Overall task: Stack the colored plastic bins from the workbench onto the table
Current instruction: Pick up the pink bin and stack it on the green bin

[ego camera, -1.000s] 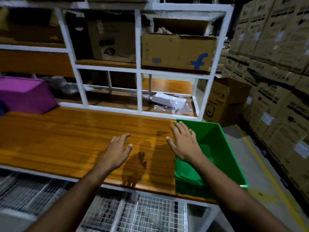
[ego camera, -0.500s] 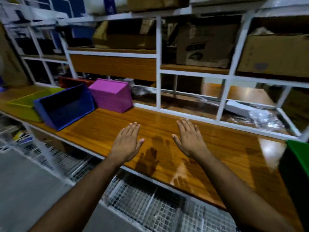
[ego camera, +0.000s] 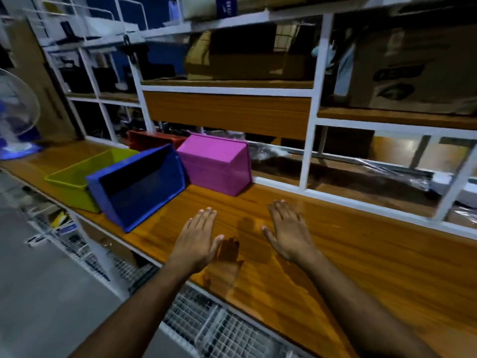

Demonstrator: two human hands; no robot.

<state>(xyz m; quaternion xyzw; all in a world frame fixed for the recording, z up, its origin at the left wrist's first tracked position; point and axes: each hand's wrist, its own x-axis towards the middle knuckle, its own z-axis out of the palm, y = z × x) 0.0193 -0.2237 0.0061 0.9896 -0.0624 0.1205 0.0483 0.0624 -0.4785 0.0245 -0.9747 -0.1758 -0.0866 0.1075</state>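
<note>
Turning left from the green bin, now gone from view, both hands, left (ego camera: 200,239) and right (ego camera: 289,232), hover empty and spread above the wooden surface (ego camera: 361,254). The tilted blue plastic bin (ego camera: 139,187) near its front edge looks the likely next pick.

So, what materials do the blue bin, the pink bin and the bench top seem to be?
Blue bin: likely moulded plastic, smooth, faint sheen. Pink bin: same plastic look, finely ribbed side. Bench top: wood grain under glossy finish, reflecting light; solid or laminate, unclear.

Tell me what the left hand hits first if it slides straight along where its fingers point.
Probably the upturned magenta plastic bin: the open left hand points up-bench toward it over bare wood, though depth is uncertain.
</note>
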